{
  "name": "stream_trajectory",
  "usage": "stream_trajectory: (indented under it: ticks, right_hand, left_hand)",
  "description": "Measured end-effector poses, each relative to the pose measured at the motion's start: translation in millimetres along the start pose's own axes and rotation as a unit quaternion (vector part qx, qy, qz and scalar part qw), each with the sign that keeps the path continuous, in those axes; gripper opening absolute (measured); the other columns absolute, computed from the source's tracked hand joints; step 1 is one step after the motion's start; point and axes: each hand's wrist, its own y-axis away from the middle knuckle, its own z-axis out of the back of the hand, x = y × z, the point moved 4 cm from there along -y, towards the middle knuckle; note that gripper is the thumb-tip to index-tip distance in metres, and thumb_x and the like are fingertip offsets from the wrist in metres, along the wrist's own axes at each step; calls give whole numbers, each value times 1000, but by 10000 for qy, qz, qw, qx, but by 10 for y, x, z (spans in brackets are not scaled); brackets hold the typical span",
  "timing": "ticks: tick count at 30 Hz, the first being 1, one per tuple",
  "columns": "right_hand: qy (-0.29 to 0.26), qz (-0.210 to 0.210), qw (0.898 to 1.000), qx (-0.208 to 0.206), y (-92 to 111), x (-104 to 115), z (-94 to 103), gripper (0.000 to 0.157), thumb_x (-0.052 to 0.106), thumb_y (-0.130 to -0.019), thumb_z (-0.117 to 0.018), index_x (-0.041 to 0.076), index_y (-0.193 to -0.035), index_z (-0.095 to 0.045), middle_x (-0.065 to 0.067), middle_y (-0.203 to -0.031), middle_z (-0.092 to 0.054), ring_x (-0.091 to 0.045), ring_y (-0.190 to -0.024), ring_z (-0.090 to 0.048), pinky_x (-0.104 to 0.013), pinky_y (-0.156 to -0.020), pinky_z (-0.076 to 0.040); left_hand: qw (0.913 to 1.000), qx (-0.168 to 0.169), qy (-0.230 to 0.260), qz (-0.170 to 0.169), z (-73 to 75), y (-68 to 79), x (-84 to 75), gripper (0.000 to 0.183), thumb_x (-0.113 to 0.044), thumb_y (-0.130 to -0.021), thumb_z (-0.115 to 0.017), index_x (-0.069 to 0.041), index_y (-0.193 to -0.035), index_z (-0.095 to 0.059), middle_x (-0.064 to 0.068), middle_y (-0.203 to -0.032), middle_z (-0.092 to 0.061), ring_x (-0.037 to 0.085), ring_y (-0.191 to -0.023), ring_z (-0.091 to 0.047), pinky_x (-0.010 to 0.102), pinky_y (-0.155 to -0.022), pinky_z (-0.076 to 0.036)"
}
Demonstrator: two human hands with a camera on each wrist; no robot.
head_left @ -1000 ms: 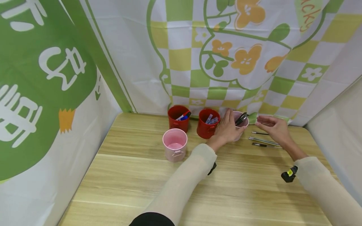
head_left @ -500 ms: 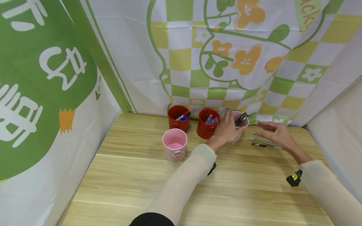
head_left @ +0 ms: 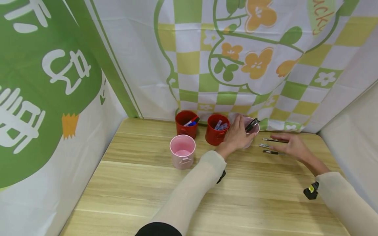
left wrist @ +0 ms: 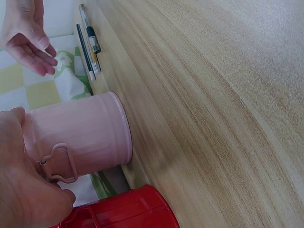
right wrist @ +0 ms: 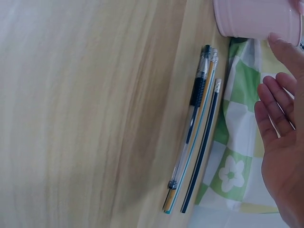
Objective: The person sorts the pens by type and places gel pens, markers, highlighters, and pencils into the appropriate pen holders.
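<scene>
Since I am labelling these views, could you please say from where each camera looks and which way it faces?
Head: on the head, facing forward and down at the table; both sleeves, left hand and right hand show.
Left wrist: on that wrist, facing along the left hand, gripping a pink bucket; the right hand shows beyond.
Right wrist: on that wrist, facing a pen and pencils on the table; the right hand shows.
Both wrist views share the pink bucket, pen and pencils.
</scene>
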Motion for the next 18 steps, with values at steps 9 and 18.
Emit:
stream_trajectory:
  ticks: [9, 18]
  right_hand:
    - [490, 259, 9984, 143, 50, -59, -36, 52, 20, -81, -94, -1, -125, -76, -20, -118, -77, -44, -103, -74, -25, -84, -58]
    - [655, 657, 9955, 170, 133, -129, -105, 49, 16, -80, -94, -5, -120, -77, -20, -113, -78, -43, -98, -75, -54, -83, -60]
  left_hand:
    - [9999, 21, 92, -53, -21, -15, 15, 103, -65, -101, -57, -10, -171, -6, 1, -179, -7, 15, -162, -19, 30, -127, -26]
    - [9998, 97, 136, -96, -30, -7, 23, 101, -65, -103, -53, -10, -171, -4, 2, -179, -4, 15, -163, -14, 30, -128, -23]
